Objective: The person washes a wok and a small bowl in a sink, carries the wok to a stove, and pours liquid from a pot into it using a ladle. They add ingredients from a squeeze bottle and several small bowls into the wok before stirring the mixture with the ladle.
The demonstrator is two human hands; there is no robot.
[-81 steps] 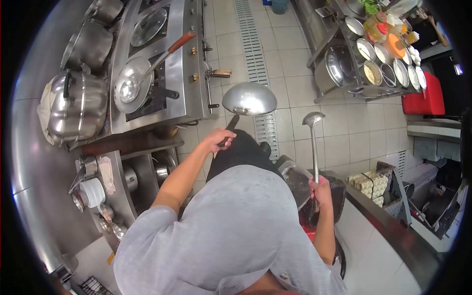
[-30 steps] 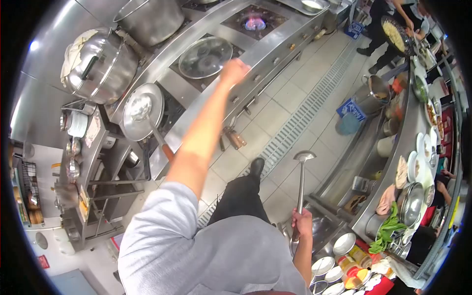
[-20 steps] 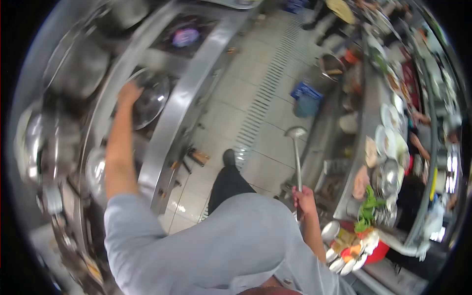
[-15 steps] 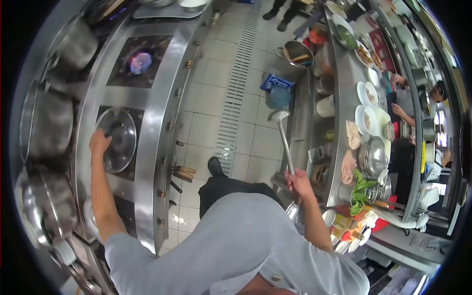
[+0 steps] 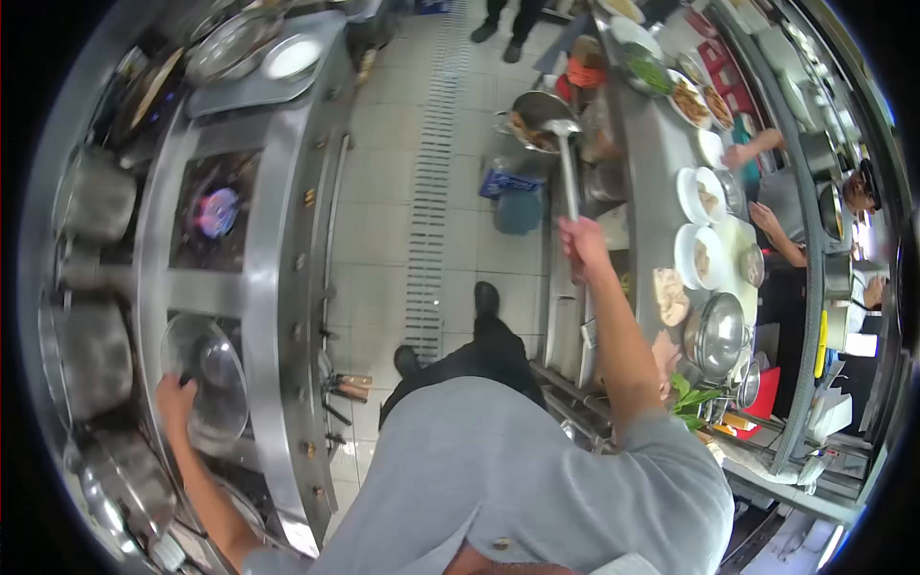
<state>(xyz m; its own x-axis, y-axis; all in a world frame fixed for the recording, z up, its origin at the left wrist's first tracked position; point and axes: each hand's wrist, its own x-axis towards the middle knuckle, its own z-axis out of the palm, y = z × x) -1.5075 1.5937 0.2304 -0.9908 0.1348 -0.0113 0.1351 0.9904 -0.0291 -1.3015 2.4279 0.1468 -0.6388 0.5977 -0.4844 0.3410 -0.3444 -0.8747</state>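
Note:
On the stove at the left, a clear glass pan lid [image 5: 220,402] lies over a burner. My left hand [image 5: 175,402] is closed at the dark knob near its left side. My right hand [image 5: 585,247] grips the handle of a long metal ladle [image 5: 569,182], held out forward over the aisle. In this view the ladle's bowl overlaps the rim of a deep steel pot [image 5: 522,123] with brownish contents. Beside that pot sits a blue tub [image 5: 518,212].
A burner flame [image 5: 218,211] burns ahead of the lid. Big steel pots [image 5: 94,359] line the far left. On the right counter [image 5: 640,182] stand white plates [image 5: 698,257] of food and a steel bowl [image 5: 715,335]. A co-worker's hands [image 5: 765,218] reach in there. A floor drain [image 5: 431,192] runs down the aisle.
I have stepped forward along the aisle. My right hand has swung the ladle forward to the deep pot. My left hand remains at the glass lid.

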